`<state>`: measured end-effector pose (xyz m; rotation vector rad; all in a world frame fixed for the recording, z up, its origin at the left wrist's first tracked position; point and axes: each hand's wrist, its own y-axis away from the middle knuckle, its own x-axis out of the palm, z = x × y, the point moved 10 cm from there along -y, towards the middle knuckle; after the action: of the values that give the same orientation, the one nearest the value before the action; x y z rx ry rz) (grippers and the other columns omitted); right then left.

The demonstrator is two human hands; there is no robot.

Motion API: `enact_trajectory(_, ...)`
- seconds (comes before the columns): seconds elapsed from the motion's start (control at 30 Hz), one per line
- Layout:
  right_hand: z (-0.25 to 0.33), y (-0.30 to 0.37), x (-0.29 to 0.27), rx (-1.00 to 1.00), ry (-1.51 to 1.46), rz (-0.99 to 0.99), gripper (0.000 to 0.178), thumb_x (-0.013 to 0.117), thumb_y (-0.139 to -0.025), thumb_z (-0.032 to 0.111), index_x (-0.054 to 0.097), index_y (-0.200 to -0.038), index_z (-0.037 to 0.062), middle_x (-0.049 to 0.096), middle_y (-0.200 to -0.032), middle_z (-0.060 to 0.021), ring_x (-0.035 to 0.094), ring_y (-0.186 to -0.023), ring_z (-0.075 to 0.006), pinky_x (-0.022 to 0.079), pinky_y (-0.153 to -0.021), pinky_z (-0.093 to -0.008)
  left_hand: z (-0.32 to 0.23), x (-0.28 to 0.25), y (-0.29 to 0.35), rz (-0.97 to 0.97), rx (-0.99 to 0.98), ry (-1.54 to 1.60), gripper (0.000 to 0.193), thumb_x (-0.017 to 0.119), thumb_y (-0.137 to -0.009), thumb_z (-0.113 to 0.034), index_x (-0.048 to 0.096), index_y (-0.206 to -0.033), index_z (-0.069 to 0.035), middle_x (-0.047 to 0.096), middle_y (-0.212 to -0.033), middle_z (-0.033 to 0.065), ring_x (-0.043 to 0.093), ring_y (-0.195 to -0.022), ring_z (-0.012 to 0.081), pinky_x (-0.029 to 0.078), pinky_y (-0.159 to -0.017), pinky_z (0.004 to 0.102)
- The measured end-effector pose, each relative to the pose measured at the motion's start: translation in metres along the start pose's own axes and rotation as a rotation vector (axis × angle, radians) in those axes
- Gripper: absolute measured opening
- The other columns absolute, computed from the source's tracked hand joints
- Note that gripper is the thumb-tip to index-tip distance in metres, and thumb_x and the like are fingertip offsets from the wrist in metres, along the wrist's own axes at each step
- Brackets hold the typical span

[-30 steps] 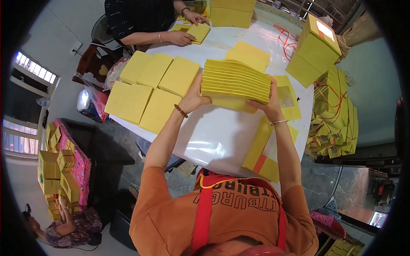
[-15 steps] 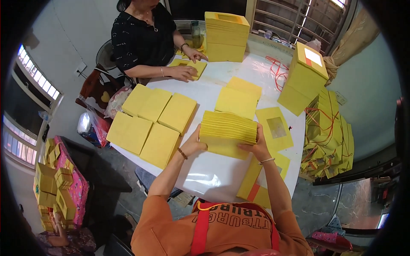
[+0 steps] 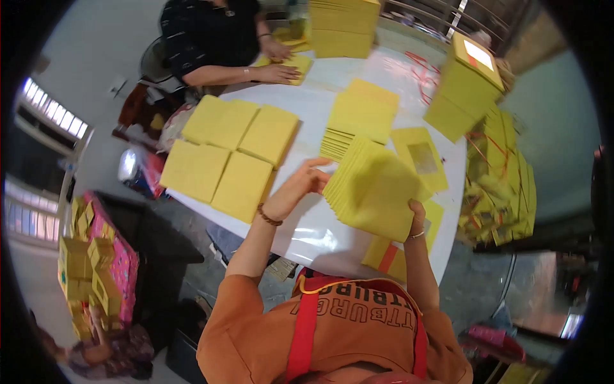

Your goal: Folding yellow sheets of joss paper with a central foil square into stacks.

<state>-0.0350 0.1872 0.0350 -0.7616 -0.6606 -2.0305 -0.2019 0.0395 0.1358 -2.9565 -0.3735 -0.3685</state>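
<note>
A fanned stack of yellow envelopes [image 3: 384, 185] is tilted up in front of me, its layered edges facing left. My right hand [image 3: 417, 219] grips its lower right corner, thumb on the front face, other fingers hidden behind. By the stack's left edge, my left hand [image 3: 304, 184] has its fingers spread and holds nothing; whether a fingertip touches the edges I cannot tell. Just behind lies a smaller fanned batch of yellow envelopes [image 3: 336, 142], with flat yellow envelopes [image 3: 366, 110] beyond it. At the right lies one envelope with a grey window [image 3: 422, 159].
Several neat envelope piles [image 3: 197, 169] sit on the left of the white table [image 3: 300, 233]. Tall stacks [image 3: 342, 29] [image 3: 464, 89] stand at the back and right, near red straps [image 3: 419, 77]. A co-worker's hands [image 3: 275, 72] rest on envelopes across the table. Tied bundles [image 3: 502, 185] lie right of it.
The held stack has turned and tilted, moving right in my right hand. My left hand has let go of its side. Part of the fanned batch now lies behind it. The view has shifted.
</note>
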Motion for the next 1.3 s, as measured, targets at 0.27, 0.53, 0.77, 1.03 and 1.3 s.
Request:
enact_trajectory(0.27,0.065,0.099,-0.05,-0.252,-0.196,-0.314,0.055,0.055,-0.076,0.033,0.047,-0.119,-0.0003,0.058,-0.109,-0.0167,0.059,-0.096,-0.0281,0.051,-0.079,-0.0419,0.049,0.005,-0.01,-0.255,-0.105,-0.04,0.031,0.048,-0.091,-0.016,0.045,-0.119,-0.003,0.057,-0.08,0.0075,0.054,-0.073,0.0144,0.045,-0.071,0.028)
enact_trajectory(0.53,0.188,0.247,-0.079,-1.049,-0.456,0.199,0.058,0.061,-0.072,0.028,0.047,-0.121,0.0014,0.057,-0.112,-0.0148,0.057,-0.1,-0.028,0.048,-0.086,-0.0416,0.032,0.101,-0.04,0.005,-0.042,-0.044,0.028,0.046,-0.092,-0.013,0.045,-0.117,0.0,0.052,-0.078,0.0067,0.048,-0.071,0.014,0.04,-0.071,0.0275)
enact_trajectory(0.77,0.207,0.331,-0.043,-1.324,-0.323,0.169,0.06,0.06,-0.073,0.037,0.047,-0.12,0.0026,0.055,-0.116,-0.0161,0.055,-0.103,-0.0294,0.043,-0.092,-0.0428,0.067,0.118,-0.054,0.05,-0.188,0.016,0.028,0.045,-0.093,-0.016,0.046,-0.116,0.0,0.054,-0.078,0.0068,0.05,-0.073,0.0138,0.041,-0.069,0.0265)
enact_trajectory(1.03,0.079,0.141,0.009,-0.472,-0.102,-0.181,0.059,0.068,-0.069,0.007,0.043,-0.122,0.0022,0.056,-0.11,-0.0065,0.055,-0.098,-0.0143,0.047,-0.083,-0.0321,0.069,0.096,-0.046,-0.162,-0.245,0.513,0.062,0.038,-0.091,-0.046,0.027,-0.137,-0.005,0.033,-0.138,0.0096,0.036,-0.122,0.0233,0.031,-0.102,0.038)
enact_trajectory(1.3,0.068,0.105,0.024,-0.388,0.265,-0.159,0.085,0.078,-0.06,0.008,0.027,-0.128,0.0015,0.045,-0.117,-0.0087,0.044,-0.11,-0.0167,0.04,-0.092,-0.031,0.077,0.043,-0.006,0.041,-0.121,0.377,0.07,0.056,-0.083,-0.041,0.028,-0.136,-0.004,0.032,-0.138,0.0106,0.037,-0.121,0.0244,0.031,-0.102,0.0382)
